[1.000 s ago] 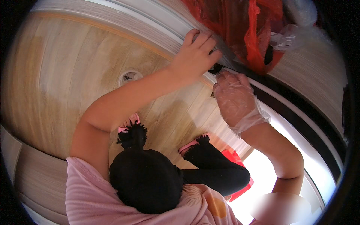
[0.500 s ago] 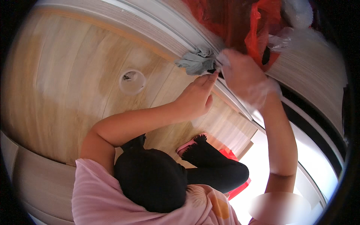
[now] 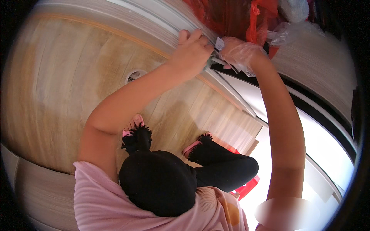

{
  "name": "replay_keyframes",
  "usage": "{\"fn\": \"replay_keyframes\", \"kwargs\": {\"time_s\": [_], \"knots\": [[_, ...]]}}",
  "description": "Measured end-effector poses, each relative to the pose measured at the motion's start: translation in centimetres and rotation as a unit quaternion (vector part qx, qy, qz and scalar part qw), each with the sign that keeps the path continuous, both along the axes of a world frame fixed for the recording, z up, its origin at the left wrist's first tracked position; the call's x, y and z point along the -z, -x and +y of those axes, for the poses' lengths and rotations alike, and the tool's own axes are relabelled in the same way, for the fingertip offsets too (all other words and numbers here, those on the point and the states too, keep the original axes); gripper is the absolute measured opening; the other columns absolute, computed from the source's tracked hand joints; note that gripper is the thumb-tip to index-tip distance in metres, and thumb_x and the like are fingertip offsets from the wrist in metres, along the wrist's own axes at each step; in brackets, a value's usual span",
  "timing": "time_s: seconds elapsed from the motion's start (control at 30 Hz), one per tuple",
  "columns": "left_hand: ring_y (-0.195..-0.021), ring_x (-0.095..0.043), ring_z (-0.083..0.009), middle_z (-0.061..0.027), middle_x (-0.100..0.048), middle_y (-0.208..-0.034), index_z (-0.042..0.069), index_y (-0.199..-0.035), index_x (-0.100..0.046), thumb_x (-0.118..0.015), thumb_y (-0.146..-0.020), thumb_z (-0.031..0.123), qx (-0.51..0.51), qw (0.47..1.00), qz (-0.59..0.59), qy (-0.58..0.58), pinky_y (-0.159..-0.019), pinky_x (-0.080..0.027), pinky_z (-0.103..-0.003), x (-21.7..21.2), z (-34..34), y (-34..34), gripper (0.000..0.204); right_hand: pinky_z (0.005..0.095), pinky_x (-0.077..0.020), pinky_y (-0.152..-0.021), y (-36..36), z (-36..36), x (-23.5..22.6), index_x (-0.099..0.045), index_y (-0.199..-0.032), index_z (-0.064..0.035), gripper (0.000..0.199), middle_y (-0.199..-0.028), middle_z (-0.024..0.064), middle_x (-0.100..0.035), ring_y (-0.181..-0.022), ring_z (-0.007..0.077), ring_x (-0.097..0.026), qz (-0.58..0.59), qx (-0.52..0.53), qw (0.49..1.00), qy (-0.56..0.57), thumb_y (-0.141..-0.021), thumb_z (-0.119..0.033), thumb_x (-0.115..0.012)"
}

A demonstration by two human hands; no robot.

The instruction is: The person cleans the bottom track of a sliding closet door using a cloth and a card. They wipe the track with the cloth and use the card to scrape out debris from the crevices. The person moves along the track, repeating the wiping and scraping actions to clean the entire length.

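Observation:
My left hand [image 3: 191,54] is at the pale sliding-door track [image 3: 169,25], its fingers bent and pressed down beside the dark gap. A small grey-green bit [image 3: 210,62], perhaps part of the grey cloth, shows under its edge; what the fingers hold is hidden. Close by on the right, my right hand [image 3: 235,50] wears a crumpled clear plastic glove [image 3: 250,56]. Its fingers are closed at the track. A small white tag-like piece [image 3: 219,44] sticks out by them, and a thin pale strip [image 3: 222,62] lies below.
Red plastic bags [image 3: 256,23] and a clear bag [image 3: 295,32] lie beyond my right hand, on a grey wood-grain surface [image 3: 316,57]. A translucent round tub [image 3: 135,76] stands on the wooden floor [image 3: 77,77], partly behind my left forearm. My pink slippers [image 3: 190,148] are below.
My left hand has moved up and left onto the track, over where the grey cloth was. The cloth is now mostly out of sight. My right hand has shifted slightly up.

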State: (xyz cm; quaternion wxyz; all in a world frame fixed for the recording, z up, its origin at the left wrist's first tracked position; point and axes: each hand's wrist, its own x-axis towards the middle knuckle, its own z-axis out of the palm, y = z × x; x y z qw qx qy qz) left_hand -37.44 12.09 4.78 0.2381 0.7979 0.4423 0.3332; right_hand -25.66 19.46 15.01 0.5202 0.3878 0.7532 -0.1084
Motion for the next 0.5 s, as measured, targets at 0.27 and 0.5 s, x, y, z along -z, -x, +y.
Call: {"fn": "replay_keyframes", "kwargs": {"time_s": [0.27, 0.5], "knots": [[-0.081, -0.056, -0.0184, -0.0059, -0.058, -0.088, 0.003, -0.093, -0.056, -0.058, -0.08, 0.01, 0.038, 0.879, -0.357, 0.314, -0.072, -0.044, -0.034, -0.6, -1.3, 2.6, 0.015, 0.0263, -0.0462, -0.062, 1.2, -0.4, -1.2, -0.059, -0.086, 0.001, 0.017, -0.075, 0.0119, -0.063, -0.068, 0.0142, -0.06, -0.017, 0.196, 0.98, -0.005, -0.073, -0.009, -0.06], [-0.077, -0.058, -0.0122, -0.0038, -0.062, -0.09, 0.003, -0.106, -0.056, -0.052, -0.086, 0.012, 0.032, 0.565, -0.561, 0.605, -0.068, -0.049, -0.026, -0.8, -1.6, 2.8, 0.022, 0.0242, -0.0436, -0.058, 0.7, -0.7, -2.0, -0.06, -0.09, -0.0033, 0.023, -0.073, 0.0042, -0.062, -0.063, 0.0108, -0.055, 0.086, 0.382, 0.92, -0.013, -0.069, -0.011, -0.067]]}}
